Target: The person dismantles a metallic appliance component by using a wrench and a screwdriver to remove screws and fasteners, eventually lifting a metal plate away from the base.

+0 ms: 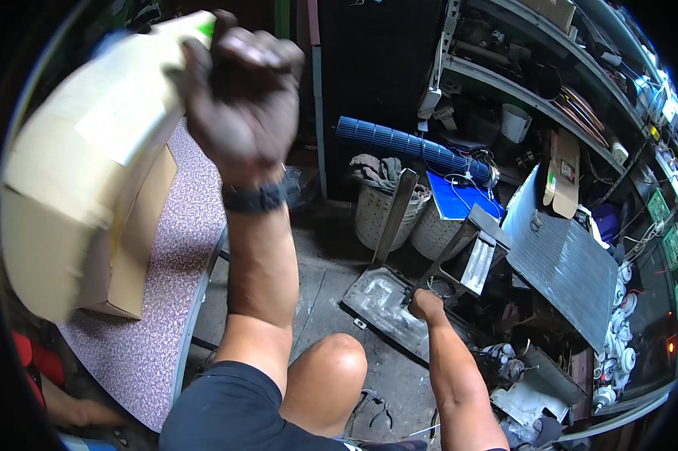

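Observation:
My left hand (241, 105), raised at the upper left with a dark band on its wrist, has curled fingers. Its thumb and forefinger pinch the edge of a pale cardboard sheet (91, 135) with a green patch, blurred by motion. Below the sheet a brown cardboard box (128, 263) is partly hidden. Low and right of centre, my right hand (427, 304) is closed at a grey metal stand (388, 289) with a flat base and an upright post. Its fingers are mostly hidden, seemingly gripping the stand.
The box rests on a purple speckled table (177, 225). Two perforated baskets (380, 218), a blue cylindrical fan rotor (406, 143) and a corrugated sheet (560, 252) stand beyond. Crowded shelves (534, 90) line the right. Pliers (380, 413) lie on the floor. Another person's limb (83, 412) shows lower left.

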Motion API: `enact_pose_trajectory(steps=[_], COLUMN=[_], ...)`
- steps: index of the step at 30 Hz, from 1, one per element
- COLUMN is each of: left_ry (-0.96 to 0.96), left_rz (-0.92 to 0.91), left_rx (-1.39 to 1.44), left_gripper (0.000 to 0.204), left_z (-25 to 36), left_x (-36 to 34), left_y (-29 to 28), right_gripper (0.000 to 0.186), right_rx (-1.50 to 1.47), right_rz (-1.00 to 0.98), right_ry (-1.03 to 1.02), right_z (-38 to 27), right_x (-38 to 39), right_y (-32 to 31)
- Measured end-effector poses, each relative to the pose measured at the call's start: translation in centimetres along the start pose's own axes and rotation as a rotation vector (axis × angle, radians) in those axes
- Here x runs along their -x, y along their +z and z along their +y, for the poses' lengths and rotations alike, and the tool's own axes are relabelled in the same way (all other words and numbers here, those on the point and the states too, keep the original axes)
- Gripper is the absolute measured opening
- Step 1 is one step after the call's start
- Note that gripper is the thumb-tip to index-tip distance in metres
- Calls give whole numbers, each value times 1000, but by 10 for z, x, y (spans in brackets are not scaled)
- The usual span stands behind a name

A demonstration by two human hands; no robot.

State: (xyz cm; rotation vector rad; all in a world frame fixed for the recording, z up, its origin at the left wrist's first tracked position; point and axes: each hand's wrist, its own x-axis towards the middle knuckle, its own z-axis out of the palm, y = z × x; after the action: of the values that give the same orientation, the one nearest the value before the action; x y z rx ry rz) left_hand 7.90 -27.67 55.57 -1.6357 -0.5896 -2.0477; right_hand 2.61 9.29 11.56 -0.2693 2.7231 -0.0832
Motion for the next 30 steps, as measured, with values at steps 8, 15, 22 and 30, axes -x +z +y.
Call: enact_pose_trajectory(steps=[8, 15, 22, 30], left_ry=[682, 481, 95, -1676], left_rz=[755, 776, 698, -599], left_rx=[-349, -571, -779, -872], left_gripper=[51, 36, 20, 32], left_z=[89, 29, -40, -167], left_x=[-68, -38, 25, 379], left_y=[20, 21, 1, -65], right_gripper=[30, 29, 23, 23], right_rx=[29, -10, -55, -63], right_rz=[-37, 24, 58, 110], right_ry=[-28, -19, -20, -1], right_z=[-18, 6, 9, 9], right_x=[19, 28, 10, 1], right_y=[-3, 8, 14, -2])
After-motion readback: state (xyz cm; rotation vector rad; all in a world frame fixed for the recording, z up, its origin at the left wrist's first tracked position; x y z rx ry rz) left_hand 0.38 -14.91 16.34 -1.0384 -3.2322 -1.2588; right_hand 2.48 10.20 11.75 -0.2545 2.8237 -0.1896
